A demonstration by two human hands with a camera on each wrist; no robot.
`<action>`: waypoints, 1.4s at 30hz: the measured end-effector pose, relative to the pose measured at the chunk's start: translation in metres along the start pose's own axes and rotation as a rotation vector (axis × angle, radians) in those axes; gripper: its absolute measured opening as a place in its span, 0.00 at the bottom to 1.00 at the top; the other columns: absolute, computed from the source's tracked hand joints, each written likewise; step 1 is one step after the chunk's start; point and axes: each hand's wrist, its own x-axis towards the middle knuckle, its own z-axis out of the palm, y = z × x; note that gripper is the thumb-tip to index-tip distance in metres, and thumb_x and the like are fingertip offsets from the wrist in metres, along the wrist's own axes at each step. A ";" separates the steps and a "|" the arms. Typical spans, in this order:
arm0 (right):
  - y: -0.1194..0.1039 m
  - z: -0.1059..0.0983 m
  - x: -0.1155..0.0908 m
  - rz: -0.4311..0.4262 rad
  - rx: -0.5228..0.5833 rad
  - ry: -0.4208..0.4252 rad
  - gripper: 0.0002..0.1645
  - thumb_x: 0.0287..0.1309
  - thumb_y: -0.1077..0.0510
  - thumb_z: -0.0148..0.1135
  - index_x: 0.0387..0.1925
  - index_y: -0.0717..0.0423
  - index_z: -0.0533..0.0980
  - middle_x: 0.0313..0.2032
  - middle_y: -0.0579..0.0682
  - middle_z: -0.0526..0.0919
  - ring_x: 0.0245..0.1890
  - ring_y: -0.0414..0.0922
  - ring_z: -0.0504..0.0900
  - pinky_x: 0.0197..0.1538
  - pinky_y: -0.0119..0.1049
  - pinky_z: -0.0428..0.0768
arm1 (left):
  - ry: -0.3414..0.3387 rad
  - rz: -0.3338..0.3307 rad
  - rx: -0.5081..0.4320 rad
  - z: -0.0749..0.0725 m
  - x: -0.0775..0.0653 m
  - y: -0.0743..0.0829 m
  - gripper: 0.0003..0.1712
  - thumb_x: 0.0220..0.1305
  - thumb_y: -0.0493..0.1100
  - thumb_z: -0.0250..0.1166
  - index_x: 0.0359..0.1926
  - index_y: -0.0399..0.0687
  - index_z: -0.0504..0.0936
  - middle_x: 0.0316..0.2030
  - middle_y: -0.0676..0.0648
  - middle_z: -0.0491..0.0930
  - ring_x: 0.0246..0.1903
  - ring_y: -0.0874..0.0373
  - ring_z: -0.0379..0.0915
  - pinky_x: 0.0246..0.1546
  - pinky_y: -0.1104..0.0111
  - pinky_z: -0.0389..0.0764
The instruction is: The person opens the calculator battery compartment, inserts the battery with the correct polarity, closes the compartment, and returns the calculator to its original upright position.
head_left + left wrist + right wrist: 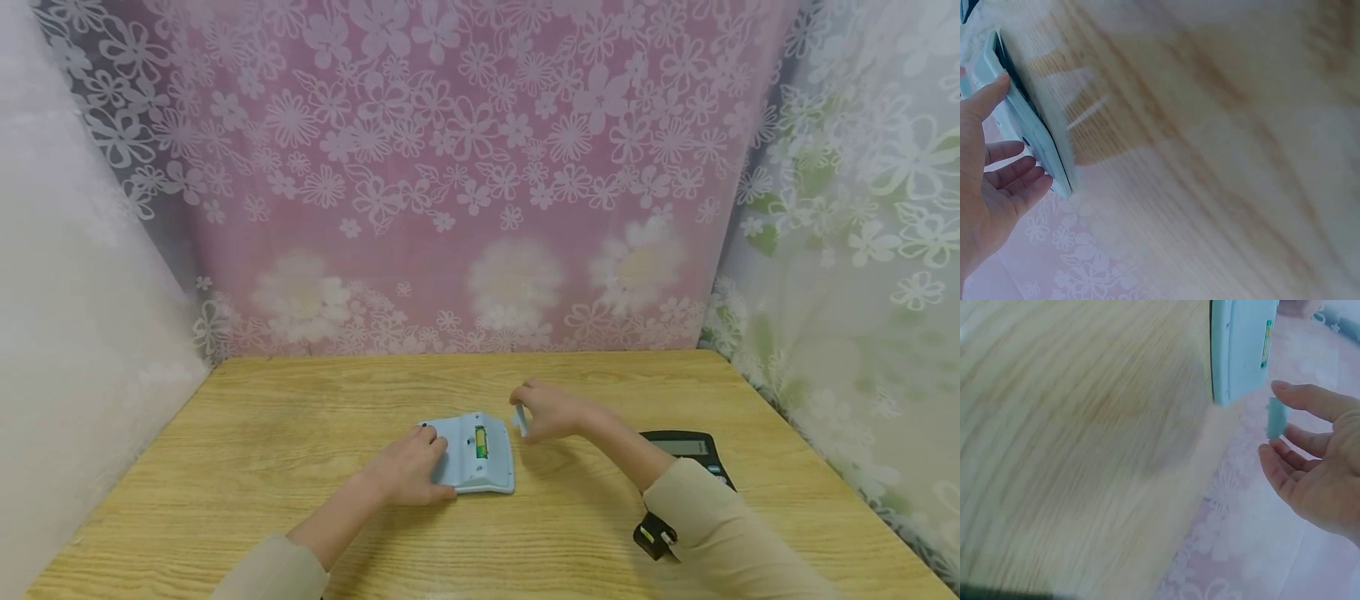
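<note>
A light blue calculator (453, 450) lies back side up on the table, with a battery showing in its uncovered battery slot (481, 442). My left hand (408, 468) holds it by its left end, thumb at the near edge and fingertips at the back, as the left wrist view also shows. Just right of the calculator, my right hand (555, 412) pinches a small light blue battery cover (1277, 417) between thumb and fingers. The cover is held upright, apart from the calculator and above the table.
A black calculator (678, 446) lies face up at the right, partly hidden by my right forearm. Beside that sleeve is a small black object (655, 536) with a yellow patch, its kind unclear. Flowered curtains (480, 167) stand behind and beside the wooden table (300, 417).
</note>
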 end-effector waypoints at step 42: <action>-0.028 0.028 0.026 -0.083 0.151 -0.045 0.35 0.40 0.59 0.75 0.52 0.65 0.72 0.31 0.48 0.75 0.31 0.41 0.71 0.37 0.35 0.72 | 0.011 0.016 -0.008 0.003 0.001 -0.003 0.36 0.51 0.64 0.65 0.48 0.38 0.74 0.38 0.47 0.70 0.39 0.55 0.65 0.36 0.66 0.73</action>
